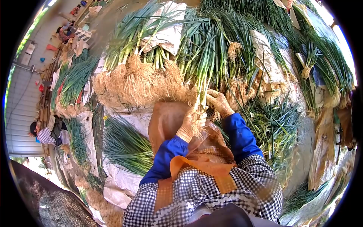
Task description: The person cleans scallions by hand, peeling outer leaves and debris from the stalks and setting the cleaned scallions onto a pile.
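Note:
My left hand (pixel 191 123) is wrapped round the root end of a few green onions (pixel 202 84), whose roots hang over my fingers. Their green leaves point away from me onto the pile. Just right of the white stalks, my right hand (pixel 220 104) is closed with its fingers bent towards them; what its fingertips pinch is hidden. Beyond both hands lies a heap of green onions with bushy tan roots (pixel 138 81) facing me. A brown apron (pixel 166 117) covers my lap.
Trimmed green onions (pixel 126 145) lie on a pale sheet at my left. Loose leaves (pixel 276 130) are heaped at my right. More green onions (pixel 77 77) lie farther left, and a person (pixel 47 134) in a checked top is at the far left. Pale sacks (pixel 166 26) partly cover the pile.

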Tool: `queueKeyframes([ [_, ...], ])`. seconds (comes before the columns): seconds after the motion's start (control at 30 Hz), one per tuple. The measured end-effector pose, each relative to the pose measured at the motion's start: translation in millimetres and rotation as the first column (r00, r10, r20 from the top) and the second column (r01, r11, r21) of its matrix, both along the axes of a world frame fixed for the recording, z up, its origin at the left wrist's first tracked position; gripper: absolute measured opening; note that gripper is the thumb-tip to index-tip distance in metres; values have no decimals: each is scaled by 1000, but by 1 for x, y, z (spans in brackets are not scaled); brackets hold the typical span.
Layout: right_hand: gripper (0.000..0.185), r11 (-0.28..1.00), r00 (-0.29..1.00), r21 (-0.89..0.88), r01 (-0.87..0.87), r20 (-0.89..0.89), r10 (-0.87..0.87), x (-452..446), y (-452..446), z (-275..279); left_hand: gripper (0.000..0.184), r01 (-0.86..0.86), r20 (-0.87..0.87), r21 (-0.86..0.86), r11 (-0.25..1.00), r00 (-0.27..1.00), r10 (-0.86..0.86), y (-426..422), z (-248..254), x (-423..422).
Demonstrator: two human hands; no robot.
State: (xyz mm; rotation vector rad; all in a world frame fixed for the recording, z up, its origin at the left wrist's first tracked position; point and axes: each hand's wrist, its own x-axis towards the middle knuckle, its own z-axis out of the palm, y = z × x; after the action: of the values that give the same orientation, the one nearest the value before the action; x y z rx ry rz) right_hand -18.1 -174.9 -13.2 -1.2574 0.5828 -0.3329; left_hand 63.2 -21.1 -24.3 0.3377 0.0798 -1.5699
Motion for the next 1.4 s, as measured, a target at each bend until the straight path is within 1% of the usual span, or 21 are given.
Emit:
queueKeyframes([
  [0.13, 10, 903, 937, -252, 348, 90, -336, -5, 8, 18, 46, 29, 79, -71, 997, 997, -24, -4, -6, -3],
  [0.17, 8, 814, 886, -354, 461, 134, -444, -7, 6, 13, 43, -160, 154, 174, 972, 979, 134, -11, -3, -11],
  [0.2, 13, 705, 885, -575, 415, 75, -459, -9, 6, 27, 41, -351, 260, 388, 852, 929, 264, -14, -6, -16],
  [0.27, 17, 524, 933, -849, -68, -240, -267, -10, 3, 51, 36, -230, 293, 194, 954, 941, 167, -6, -21, -16],
  [0.33, 21, 492, 807, -753, -438, -570, -155, -3, -1, 53, 21, -352, 405, 259, 899, 885, 230, -15, -18, -21],
  [0.4, 23, 317, 900, -847, -426, -433, 51, -8, -12, 58, 20, -351, 400, 263, 899, 887, 229, -18, -11, -20],
  [0.47, 23, 495, 875, -722, -483, -401, 269, 2, -27, 44, 20, -405, 428, 341, 849, 870, 243, -13, -9, -23],
  [0.53, 16, 641, 883, -617, -457, -399, 246, 4, -22, 41, 21, -380, 425, 276, 883, 872, 243, -12, -12, -19],
  [0.6, 15, 382, 938, -859, -341, -335, 85, -2, -9, 35, 24, -335, 420, 281, 899, 885, 199, -12, -10, -18],
  [0.67, 15, 743, 962, -627, -235, -261, 85, -21, 4, 44, 25, -358, 400, 322, 877, 891, 216, -16, 11, -24],
  [0.7, 18, 922, 942, -244, -301, -224, 248, -36, 11, 74, 26, -379, 381, 366, 850, 894, 234, -17, 20, -25],
  [0.77, 32, 765, 767, -53, -642, -72, 638, -78, 9, 76, 27, -354, 373, 360, 863, 903, 215, -16, 0, -16],
  [0.8, 38, 559, 555, 55, -828, 231, 799, -93, 6, 65, 28, -327, 370, 342, 881, 909, 193, -16, -8, -12],
  [0.83, 41, 469, 486, -163, -868, -84, 870, -102, 3, 62, 28, -343, 387, 391, 854, 903, 185, -18, 5, -16],
  [0.87, 45, 301, 423, -331, -894, -407, 810, -106, 1, 64, 28, -338, 384, 387, 858, 905, 183, -20, -2, -15],
  [0.9, 41, 144, 338, -306, -941, -868, 365, -93, 7, 77, 28, -329, 397, 344, 879, 900, 181, -22, -9, -16],
  [1.0, 40, 295, 894, -860, -416, -447, -43, -72, -2, 49, 29, -307, 423, 301, 903, 892, 162, -24, -17, -19],
  [1.1, 46, 311, 938, -886, -343, -337, 76, -44, 5, 56, 32, -316, 388, 392, 864, 908, 156, -19, -9, -21],
  [1.27, 43, 332, 802, -747, -576, -596, 49, -40, 10, 55, 33, -394, 644, 223, 892, 746, 169, -22, -11, -27],
  [1.37, 31, 674, 896, -626, -394, -424, 129, -46, 9, 38, 39, -385, 758, 222, 896, 646, 89, -18, -8, -31],
  [1.4, 28, 561, 917, -744, -362, -393, 70, -46, 4, 23, 47, -340, 758, 244, 908, 651, 40, -16, -7, -32],
])
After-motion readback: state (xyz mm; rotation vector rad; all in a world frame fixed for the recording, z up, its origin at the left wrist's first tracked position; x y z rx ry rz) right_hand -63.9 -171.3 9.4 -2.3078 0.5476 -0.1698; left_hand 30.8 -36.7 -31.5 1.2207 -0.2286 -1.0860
